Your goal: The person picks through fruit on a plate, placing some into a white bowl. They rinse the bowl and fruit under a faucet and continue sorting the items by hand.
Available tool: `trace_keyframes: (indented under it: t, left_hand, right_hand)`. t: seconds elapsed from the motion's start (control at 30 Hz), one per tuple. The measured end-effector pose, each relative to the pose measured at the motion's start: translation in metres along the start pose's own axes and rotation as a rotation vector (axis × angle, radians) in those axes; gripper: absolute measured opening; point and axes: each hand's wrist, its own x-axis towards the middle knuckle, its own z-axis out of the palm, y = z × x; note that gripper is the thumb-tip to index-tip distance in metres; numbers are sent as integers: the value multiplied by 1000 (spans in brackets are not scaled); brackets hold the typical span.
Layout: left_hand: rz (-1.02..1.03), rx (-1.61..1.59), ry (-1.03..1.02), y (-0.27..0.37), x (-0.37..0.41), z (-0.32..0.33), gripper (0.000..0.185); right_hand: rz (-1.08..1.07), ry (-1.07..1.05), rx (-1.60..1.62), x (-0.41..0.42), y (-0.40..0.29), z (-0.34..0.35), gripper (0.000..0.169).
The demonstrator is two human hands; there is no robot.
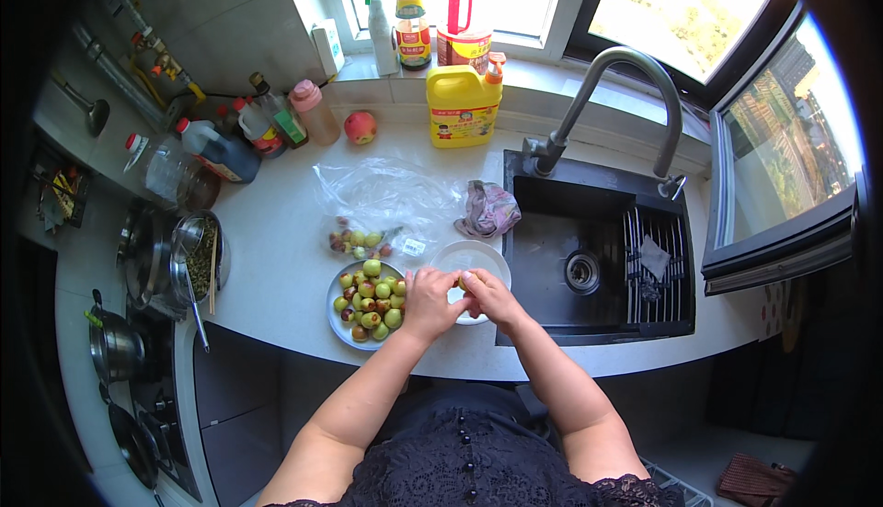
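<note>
Both my hands meet over a white bowl (483,257) near the counter's front edge. My right hand (488,294) holds a small green-brown jujube (463,282) between thumb and fingers. The fingertips of my left hand (431,299) touch the same fruit from the left. Left of my left hand stands a plate (336,328) heaped with green and reddish jujubes (368,290). Behind it lies a clear plastic bag (393,193) with several more jujubes (359,238) in it. What the bowl holds is mostly hidden by my hands.
A black sink (545,245) with a grey faucet (607,59) and a drying rack (655,307) is at the right. A crumpled cloth (488,210) lies behind the bowl. Further back are a yellow jug (464,107) and an apple (360,128). Bottles and a steel pot (222,259) stand left.
</note>
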Motion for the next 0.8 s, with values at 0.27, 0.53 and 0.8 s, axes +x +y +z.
trace_keyframes:
  t: [0.27, 0.53, 0.8]
  left_hand:
    - [-19, -17, 8, 0, -6, 4, 37]
    - [27, 38, -3, 3, -8, 0, 35]
    - [-58, 115, 55, -13, -2, 4, 30]
  right_hand:
    - [-393, 302, -627, 4, 12, 9, 46]
    - [164, 79, -227, 9, -5, -3, 44]
    - [-419, 689, -887, 56, 43, 2, 22]
